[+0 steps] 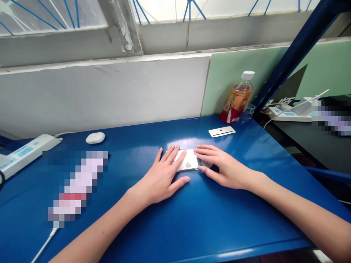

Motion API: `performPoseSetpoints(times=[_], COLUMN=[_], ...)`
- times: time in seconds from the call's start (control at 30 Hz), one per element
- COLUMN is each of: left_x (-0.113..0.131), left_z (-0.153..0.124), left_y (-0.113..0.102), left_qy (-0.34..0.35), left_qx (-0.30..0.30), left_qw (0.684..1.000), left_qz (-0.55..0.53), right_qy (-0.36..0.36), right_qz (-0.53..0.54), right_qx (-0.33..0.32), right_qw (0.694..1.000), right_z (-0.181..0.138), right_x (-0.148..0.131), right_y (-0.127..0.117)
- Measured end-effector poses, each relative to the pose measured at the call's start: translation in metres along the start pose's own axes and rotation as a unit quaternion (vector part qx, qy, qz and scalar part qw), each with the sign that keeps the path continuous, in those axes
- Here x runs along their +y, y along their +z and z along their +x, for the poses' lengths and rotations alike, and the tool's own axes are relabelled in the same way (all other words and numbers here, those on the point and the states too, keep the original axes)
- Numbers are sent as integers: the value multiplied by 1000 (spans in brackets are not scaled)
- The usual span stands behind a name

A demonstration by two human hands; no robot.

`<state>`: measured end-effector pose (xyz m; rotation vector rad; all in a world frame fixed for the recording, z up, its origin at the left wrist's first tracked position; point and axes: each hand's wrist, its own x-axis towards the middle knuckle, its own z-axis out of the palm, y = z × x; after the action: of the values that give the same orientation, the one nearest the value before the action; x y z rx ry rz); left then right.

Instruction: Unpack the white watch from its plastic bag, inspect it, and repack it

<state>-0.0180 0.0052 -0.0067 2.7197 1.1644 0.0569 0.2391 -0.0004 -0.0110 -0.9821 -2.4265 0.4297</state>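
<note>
A small flat white packet (189, 162) with a square printed code lies on the blue table in front of me. Clear plastic (204, 163) shows at its right end. My left hand (161, 175) lies palm down with fingers spread, its fingertips resting over the packet's left part. My right hand (225, 164) curves around the right end, fingers on the far edge and thumb on the near edge, gripping the plastic there. The left end of the packet is hidden under my left fingers.
Behind my right hand lies a white slotted card (222, 132), near an orange drink bottle (238, 98) and a clear tape roll (248, 111). On the left are a white earbud case (95, 137), a power strip (30, 151) and a blurred-out device (79, 186) on a white cable (45, 243).
</note>
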Motion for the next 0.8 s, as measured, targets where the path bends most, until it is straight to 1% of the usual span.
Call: performPoseSetpoints(times=[0.13,0.27,0.43,0.6,0.8], left_x=[1,2,2,2,-1], left_z=[0,0,0,1,1], left_y=[-2,-2,-1,1,2], left_qy=[0,-1,-6,-1,4], left_qx=[-3,-8,-10,6,22], left_qw=[1000,1000,1000,1000,1000], left_qz=[-2,3,-2,-9,-20], right_qy=[25,22,1,-12,-3], right_qz=[-5,-24,-40,-56,-16], right_qx=[-64,-82,-70,-50,6], right_qw=[998,996,997,997,1000], right_z=[-2,-5,-6,-6,-2], right_x=[-6,-9,-7,-7,2], right_y=[-4,-5,-2,1,2])
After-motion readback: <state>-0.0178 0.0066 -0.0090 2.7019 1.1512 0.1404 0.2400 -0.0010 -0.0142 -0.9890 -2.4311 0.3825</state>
